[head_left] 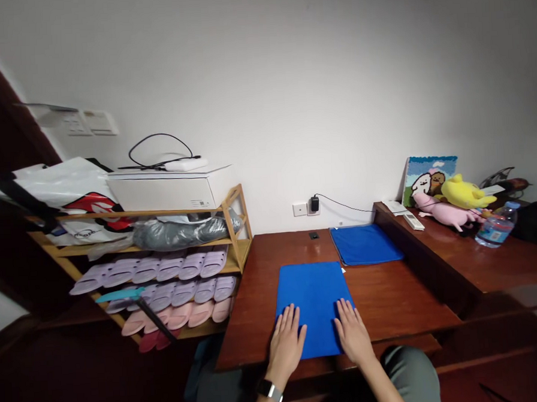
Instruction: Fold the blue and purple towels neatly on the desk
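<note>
A blue cloth [313, 294] lies spread flat on the low brown wooden table [390, 296], in front of me. My left hand [286, 338] rests palm down on the cloth's near left corner, fingers stretched out. My right hand [353, 331] lies flat on the near right corner, fingers also extended. Neither hand grips anything. A watch is on my left wrist. A second blue cloth [365, 244], folded, sits farther back on the table near the wall.
A wooden rack [238, 226] with rows of lilac and pink slippers stands at the left, a white box on top. A raised shelf [478, 256] at the right holds plush toys, a remote and a water bottle [495, 228]. A charger is plugged in at the wall.
</note>
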`<act>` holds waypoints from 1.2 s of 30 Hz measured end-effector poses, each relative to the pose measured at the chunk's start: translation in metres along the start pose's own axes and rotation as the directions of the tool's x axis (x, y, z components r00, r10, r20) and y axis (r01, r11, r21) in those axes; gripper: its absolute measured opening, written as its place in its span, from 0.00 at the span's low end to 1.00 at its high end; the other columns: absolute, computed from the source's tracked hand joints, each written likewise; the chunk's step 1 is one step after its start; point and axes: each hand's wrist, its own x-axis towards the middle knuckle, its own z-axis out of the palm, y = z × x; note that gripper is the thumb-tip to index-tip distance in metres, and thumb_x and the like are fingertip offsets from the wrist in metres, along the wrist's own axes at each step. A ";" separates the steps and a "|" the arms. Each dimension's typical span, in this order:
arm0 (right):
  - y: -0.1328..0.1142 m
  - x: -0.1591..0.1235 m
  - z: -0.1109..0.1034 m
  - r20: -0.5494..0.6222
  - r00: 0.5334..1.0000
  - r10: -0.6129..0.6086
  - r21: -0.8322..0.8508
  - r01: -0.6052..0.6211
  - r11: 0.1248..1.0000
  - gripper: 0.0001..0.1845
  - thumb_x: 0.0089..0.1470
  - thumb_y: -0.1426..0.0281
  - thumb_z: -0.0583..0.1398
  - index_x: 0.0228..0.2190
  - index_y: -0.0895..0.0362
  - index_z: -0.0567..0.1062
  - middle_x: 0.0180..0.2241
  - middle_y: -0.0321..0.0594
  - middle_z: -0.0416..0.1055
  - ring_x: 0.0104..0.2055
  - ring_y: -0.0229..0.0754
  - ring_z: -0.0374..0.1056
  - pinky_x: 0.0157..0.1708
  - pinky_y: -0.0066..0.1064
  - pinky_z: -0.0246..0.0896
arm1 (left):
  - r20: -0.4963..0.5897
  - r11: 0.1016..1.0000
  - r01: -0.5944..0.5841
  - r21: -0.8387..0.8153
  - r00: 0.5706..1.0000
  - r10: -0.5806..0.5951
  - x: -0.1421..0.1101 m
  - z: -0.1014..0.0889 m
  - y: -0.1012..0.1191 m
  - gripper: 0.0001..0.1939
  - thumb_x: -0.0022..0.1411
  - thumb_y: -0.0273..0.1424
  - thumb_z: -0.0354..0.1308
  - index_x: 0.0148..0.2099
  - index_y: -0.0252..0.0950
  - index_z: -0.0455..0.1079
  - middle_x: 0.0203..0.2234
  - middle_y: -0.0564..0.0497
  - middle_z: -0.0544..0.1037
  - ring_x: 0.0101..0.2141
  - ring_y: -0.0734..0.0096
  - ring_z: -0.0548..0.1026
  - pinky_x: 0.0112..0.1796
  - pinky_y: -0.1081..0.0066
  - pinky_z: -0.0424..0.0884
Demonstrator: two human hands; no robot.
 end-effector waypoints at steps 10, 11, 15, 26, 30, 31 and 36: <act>-0.065 0.043 0.003 0.129 0.982 -0.136 0.021 0.134 0.991 0.34 0.75 0.59 0.44 0.74 0.58 0.61 0.76 0.45 0.53 0.79 0.51 0.48 0.78 0.50 0.43 | 0.154 0.997 -0.058 -0.049 0.986 0.065 0.040 0.006 0.017 0.31 0.79 0.41 0.44 0.78 0.40 0.60 0.75 0.44 0.63 0.74 0.53 0.61 0.72 0.47 0.58; -0.062 0.044 0.003 0.129 0.981 -0.144 0.022 0.142 0.990 0.34 0.75 0.59 0.44 0.74 0.57 0.60 0.76 0.45 0.53 0.79 0.50 0.48 0.78 0.50 0.43 | 0.152 0.997 -0.058 -0.051 0.986 0.066 0.040 0.005 0.016 0.31 0.79 0.41 0.44 0.78 0.40 0.61 0.75 0.44 0.63 0.74 0.53 0.61 0.72 0.47 0.58; -0.056 0.045 0.003 0.137 0.974 -0.179 0.024 0.178 0.984 0.34 0.75 0.60 0.43 0.74 0.57 0.60 0.76 0.45 0.53 0.79 0.50 0.47 0.78 0.50 0.43 | 0.120 0.998 -0.042 -0.047 0.992 0.048 0.033 0.004 0.019 0.31 0.78 0.41 0.44 0.77 0.40 0.62 0.74 0.43 0.64 0.74 0.51 0.62 0.72 0.46 0.58; 0.016 0.064 -0.039 0.173 0.888 -0.427 0.073 0.420 0.904 0.30 0.71 0.59 0.53 0.70 0.47 0.69 0.75 0.42 0.59 0.78 0.52 0.51 0.76 0.54 0.47 | 0.055 0.998 0.054 -0.042 0.997 -0.052 -0.027 -0.019 0.070 0.25 0.76 0.41 0.50 0.65 0.41 0.78 0.63 0.38 0.79 0.60 0.44 0.78 0.61 0.46 0.72; 0.050 0.044 -0.053 -0.057 0.992 -0.114 -0.076 0.109 0.991 0.27 0.69 0.68 0.51 0.63 0.54 0.77 0.70 0.50 0.68 0.71 0.54 0.64 0.71 0.49 0.57 | 0.034 0.996 0.052 -0.071 0.998 -0.050 0.003 -0.039 0.082 0.20 0.76 0.36 0.50 0.56 0.44 0.83 0.48 0.43 0.86 0.51 0.51 0.81 0.54 0.53 0.73; 0.057 0.036 -0.056 -0.102 0.995 0.005 -0.090 -0.014 0.996 0.27 0.69 0.67 0.50 0.61 0.56 0.78 0.66 0.52 0.72 0.67 0.54 0.69 0.68 0.47 0.61 | 0.033 0.996 0.052 -0.073 0.998 -0.050 0.018 -0.044 0.078 0.19 0.76 0.35 0.50 0.55 0.44 0.83 0.48 0.43 0.86 0.50 0.51 0.80 0.54 0.54 0.73; 0.077 0.014 -0.063 -0.028 0.887 0.462 0.039 -0.461 0.887 0.24 0.71 0.61 0.50 0.50 0.58 0.82 0.51 0.55 0.82 0.56 0.55 0.77 0.56 0.41 0.68 | 0.121 0.968 0.246 -0.049 0.964 -0.238 0.112 -0.056 0.026 0.19 0.74 0.33 0.51 0.57 0.40 0.81 0.54 0.41 0.83 0.57 0.51 0.76 0.58 0.59 0.69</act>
